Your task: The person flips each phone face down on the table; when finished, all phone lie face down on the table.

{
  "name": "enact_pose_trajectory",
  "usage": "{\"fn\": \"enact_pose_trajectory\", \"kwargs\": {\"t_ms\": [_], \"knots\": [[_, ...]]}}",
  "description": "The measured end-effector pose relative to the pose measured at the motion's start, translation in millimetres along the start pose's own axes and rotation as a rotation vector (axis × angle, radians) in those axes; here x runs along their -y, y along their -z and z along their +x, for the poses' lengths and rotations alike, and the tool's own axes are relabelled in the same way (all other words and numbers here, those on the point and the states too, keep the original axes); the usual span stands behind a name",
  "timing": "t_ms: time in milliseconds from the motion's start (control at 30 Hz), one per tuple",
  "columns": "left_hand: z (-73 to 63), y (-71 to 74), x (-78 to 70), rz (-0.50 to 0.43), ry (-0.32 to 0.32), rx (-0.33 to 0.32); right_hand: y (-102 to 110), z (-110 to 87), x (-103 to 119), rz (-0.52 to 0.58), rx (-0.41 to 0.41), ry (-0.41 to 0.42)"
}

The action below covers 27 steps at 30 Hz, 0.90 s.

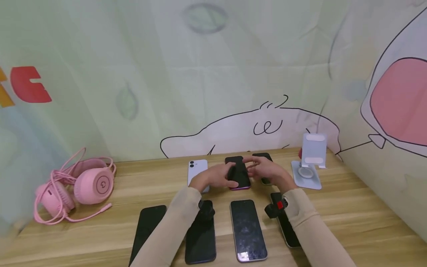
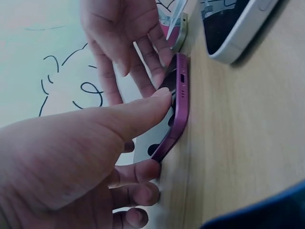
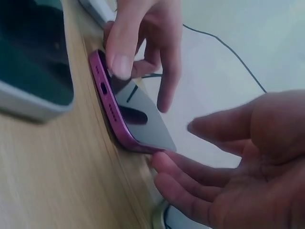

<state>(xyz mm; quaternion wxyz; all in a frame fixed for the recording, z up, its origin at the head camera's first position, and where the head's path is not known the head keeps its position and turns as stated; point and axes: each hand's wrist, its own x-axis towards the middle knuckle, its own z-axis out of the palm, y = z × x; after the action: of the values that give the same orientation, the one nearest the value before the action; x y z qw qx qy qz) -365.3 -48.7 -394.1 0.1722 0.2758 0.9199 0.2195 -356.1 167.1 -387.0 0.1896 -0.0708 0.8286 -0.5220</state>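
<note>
A smartphone with a magenta frame [image 1: 241, 178] lies face up on the wooden table, between both hands. My left hand [image 1: 218, 175] is at its left side, the thumb [image 2: 159, 98] over the lower screen edge and the other fingers near the side of the frame. From the right, my right hand [image 1: 265, 168] reaches in with fingertips [image 3: 164, 164] right at the phone's side edge and its thumb apart from the screen. Beneath the right hand, another dark phone [image 1: 265, 181] is partly hidden. A light phone with its cameras up [image 1: 197, 167] lies left, partly behind the left hand.
Nearer lie several phones: one far left [image 1: 150, 218], one under the left wrist [image 1: 201, 244], one in the middle [image 1: 248, 231] and one under the right forearm [image 1: 287, 228]. Pink headphones [image 1: 96, 185] with a cable sit left. A pale phone stand [image 1: 313, 148] is at right.
</note>
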Motion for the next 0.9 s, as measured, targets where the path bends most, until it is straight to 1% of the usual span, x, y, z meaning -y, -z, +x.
{"fn": "enact_pose_trajectory", "kwargs": {"t_ms": [100, 200, 333, 500, 600, 733, 800, 900], "knots": [[0.5, -1.6, -1.4, 0.009, 0.018, -0.005, -1.2, 0.0, -0.1, 0.054, -0.027, -0.021], [0.2, -0.3, -3.3, 0.003, 0.039, -0.020, 0.3, -0.4, 1.4, 0.096, -0.045, -0.011], [-1.9, 1.6, -5.8, -0.008, 0.065, -0.032, 3.9, -2.6, 4.3, 0.152, -0.030, 0.004], [-3.3, 2.0, -6.9, -0.025, 0.068, -0.032, 6.5, -5.5, 7.1, 0.205, -0.007, 0.028], [-2.4, 3.1, -6.9, -0.059, 0.074, -0.031, 7.4, -5.0, 8.7, 0.207, -0.006, 0.066], [-1.7, 3.8, -5.3, -0.111, 0.082, -0.035, 7.1, -3.8, 9.2, 0.180, -0.003, 0.109], [-1.8, 3.7, -4.5, -0.144, 0.074, -0.037, 6.8, -3.6, 8.9, 0.182, 0.005, 0.125], [-1.5, 4.5, -3.6, -0.203, 0.046, -0.036, 5.9, -3.5, 9.3, 0.201, 0.014, 0.143]]}}
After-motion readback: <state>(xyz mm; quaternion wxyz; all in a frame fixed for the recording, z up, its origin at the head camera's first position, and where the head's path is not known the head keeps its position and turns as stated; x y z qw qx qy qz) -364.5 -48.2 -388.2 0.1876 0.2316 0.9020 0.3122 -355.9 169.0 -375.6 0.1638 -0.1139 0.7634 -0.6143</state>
